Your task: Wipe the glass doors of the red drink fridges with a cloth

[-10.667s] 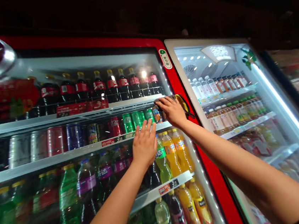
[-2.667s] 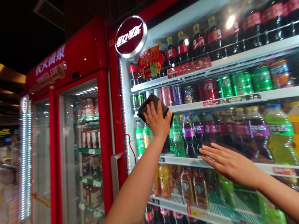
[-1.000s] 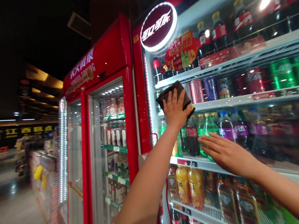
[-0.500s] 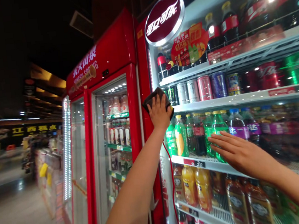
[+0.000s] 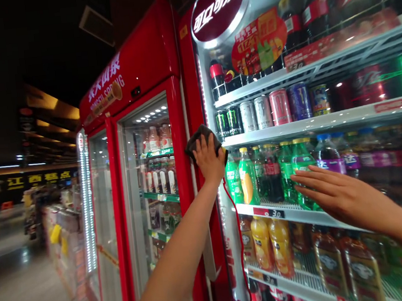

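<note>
My left hand (image 5: 209,159) presses a dark grey cloth (image 5: 197,140) against the red frame (image 5: 192,94) at the left side of the drinks fridge. Its fingers are spread over the cloth, which it holds in place. In front of the fridge's glass, my right hand (image 5: 342,196) is flat with fingers stretched out and nothing in it. Whether its palm touches the glass I cannot tell. Green soda bottles (image 5: 302,156) stand behind the right fingertips, and energy drink cans (image 5: 253,115) line the shelf above.
A second red fridge (image 5: 137,88) with glass doors stands on the left. A thin red cord (image 5: 241,242) hangs down along the near fridge's left side. Juice bottles (image 5: 280,242) fill a lower shelf. Blurred store goods (image 5: 60,232) line the floor at far left.
My left hand and the cloth have slid down and slightly left along the red frame. My right hand stays flat by the glass, and the view has shifted a little.
</note>
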Action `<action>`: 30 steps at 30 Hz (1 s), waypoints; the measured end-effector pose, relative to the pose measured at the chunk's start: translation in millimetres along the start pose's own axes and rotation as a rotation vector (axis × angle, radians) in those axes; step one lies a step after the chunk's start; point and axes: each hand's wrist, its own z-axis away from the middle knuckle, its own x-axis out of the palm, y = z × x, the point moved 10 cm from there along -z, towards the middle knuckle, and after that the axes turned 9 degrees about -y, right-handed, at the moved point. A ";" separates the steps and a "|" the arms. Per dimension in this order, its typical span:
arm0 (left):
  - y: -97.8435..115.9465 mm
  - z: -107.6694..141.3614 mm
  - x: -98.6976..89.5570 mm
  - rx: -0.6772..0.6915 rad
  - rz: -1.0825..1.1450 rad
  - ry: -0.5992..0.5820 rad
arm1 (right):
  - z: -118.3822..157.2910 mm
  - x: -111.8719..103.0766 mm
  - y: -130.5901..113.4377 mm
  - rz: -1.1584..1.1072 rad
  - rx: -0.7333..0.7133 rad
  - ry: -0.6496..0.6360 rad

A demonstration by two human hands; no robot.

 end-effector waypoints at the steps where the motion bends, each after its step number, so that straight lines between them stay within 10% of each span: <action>1: -2.7 11.3 1.9 -0.026 0.011 0.015 | 0.1 0.0 0.4 -0.001 0.001 -0.001; 6: -1.3 41.7 12.7 0.022 0.033 -0.011 | -0.2 -0.4 -0.3 0.010 -0.011 -0.004; 13: 3.3 -45.3 -10.0 -0.048 0.005 0.005 | -0.8 -1.6 -0.4 0.012 -0.022 -0.013; 20: -6.3 56.8 14.5 -0.083 0.000 -0.035 | -1.8 -1.3 1.2 -0.012 -0.029 -0.040; 26: -7.4 8.2 3.9 -0.197 0.017 0.007 | -1.1 -0.3 3.5 -0.055 0.019 -0.029; 30: 26.2 32.8 7.8 -0.017 -0.017 0.011 | -1.6 -0.1 3.9 -0.065 0.021 -0.029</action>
